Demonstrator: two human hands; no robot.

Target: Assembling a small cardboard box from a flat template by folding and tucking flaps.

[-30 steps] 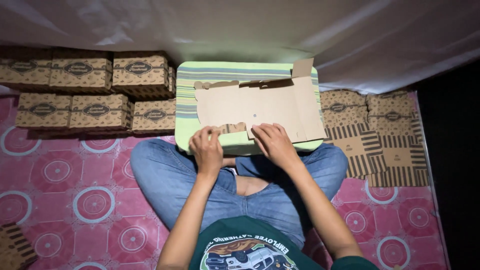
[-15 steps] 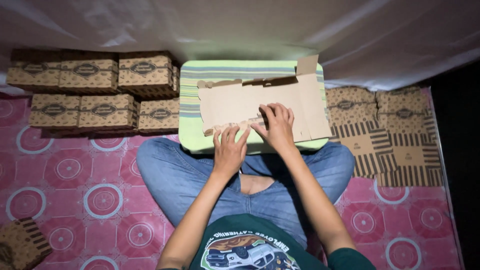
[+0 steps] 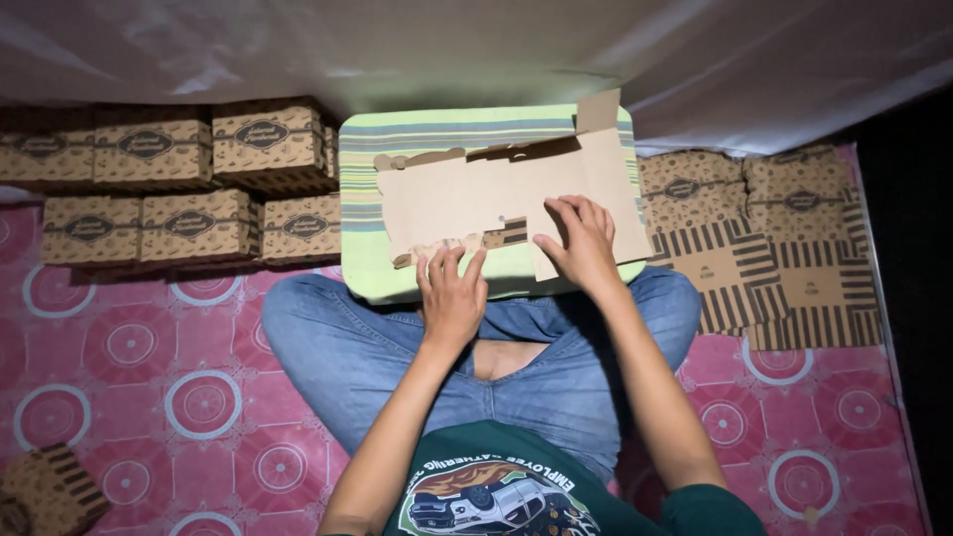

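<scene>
A flat, unfolded brown cardboard box blank (image 3: 467, 194) lies plain side up on a green striped lap tray (image 3: 362, 213) in front of my crossed legs. My left hand (image 3: 452, 293) rests at the blank's near edge, fingertips on a folded-up flap showing striped print. Pressing down on the blank's right half is my right hand (image 3: 581, 243), fingers spread flat. Neither hand lifts the cardboard off the tray.
Several assembled printed boxes (image 3: 189, 179) stand in two rows at the left. A pile of flat printed box blanks (image 3: 764, 238) lies at the right. Another box (image 3: 45, 491) sits at the bottom left on the pink patterned floor mat (image 3: 149, 377). White fabric (image 3: 476, 50) hangs behind.
Both hands moved rightward along the blank's near edge. My right hand slid up onto the blank's surface and spread flat; the blank shifted slightly on the tray.
</scene>
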